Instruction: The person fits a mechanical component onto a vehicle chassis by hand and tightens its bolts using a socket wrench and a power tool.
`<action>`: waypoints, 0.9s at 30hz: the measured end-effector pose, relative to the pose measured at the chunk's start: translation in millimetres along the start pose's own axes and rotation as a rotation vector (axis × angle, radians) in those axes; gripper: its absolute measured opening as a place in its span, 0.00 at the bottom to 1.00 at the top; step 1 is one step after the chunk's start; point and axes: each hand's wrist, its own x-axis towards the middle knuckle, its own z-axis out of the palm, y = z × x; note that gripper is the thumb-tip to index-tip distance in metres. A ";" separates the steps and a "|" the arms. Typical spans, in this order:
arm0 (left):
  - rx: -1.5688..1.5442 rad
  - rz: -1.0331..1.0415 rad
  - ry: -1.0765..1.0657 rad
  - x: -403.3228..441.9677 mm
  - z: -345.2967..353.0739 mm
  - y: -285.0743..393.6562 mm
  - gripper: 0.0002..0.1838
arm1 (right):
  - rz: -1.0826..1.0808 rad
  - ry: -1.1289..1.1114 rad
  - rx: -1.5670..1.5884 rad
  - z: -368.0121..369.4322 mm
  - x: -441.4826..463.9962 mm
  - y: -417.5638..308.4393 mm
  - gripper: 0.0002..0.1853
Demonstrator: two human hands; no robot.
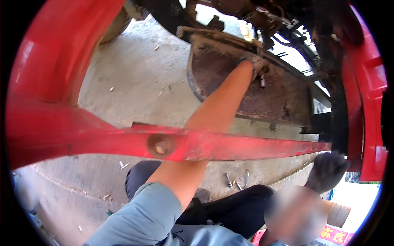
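My left hand (256, 66), in a dirty grey glove, reaches past a red metal bar (246, 146) to a rusty brown plate (271, 98) with a curved edge. Its fingers are closed near the plate's upper edge. A short metal cylinder (262, 82) shows just below the fingers; whether they hold it is unclear. At the lower right, my right hand (329, 171) wears a dark glove and is curled beside the bar's right end, under a black upright part (340, 123). What lies inside its fingers is hidden. A blurred patch covers the area below this hand.
A large bolt head (160, 146) sits in the red bar. Red bodywork (49, 61) rises at left, with more red panels (373, 94) at right. Dark machine parts (287, 20) hang above. Several small metal pieces (239, 185) lie on the concrete floor (131, 82).
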 end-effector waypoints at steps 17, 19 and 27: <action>-0.334 -0.345 0.001 -29.3 -13.3 38.8 0.27 | 0.186 -1.574 -2.094 -22.5 212.0 217.5 0.24; -0.293 -0.347 -0.077 -17.0 -8.3 20.3 0.27 | 0.468 -1.296 -2.025 -18.1 205.4 218.1 0.27; -0.151 -0.134 0.061 -9.5 4.1 -7.8 0.23 | 0.177 -1.429 -2.203 -43.0 201.9 231.0 0.26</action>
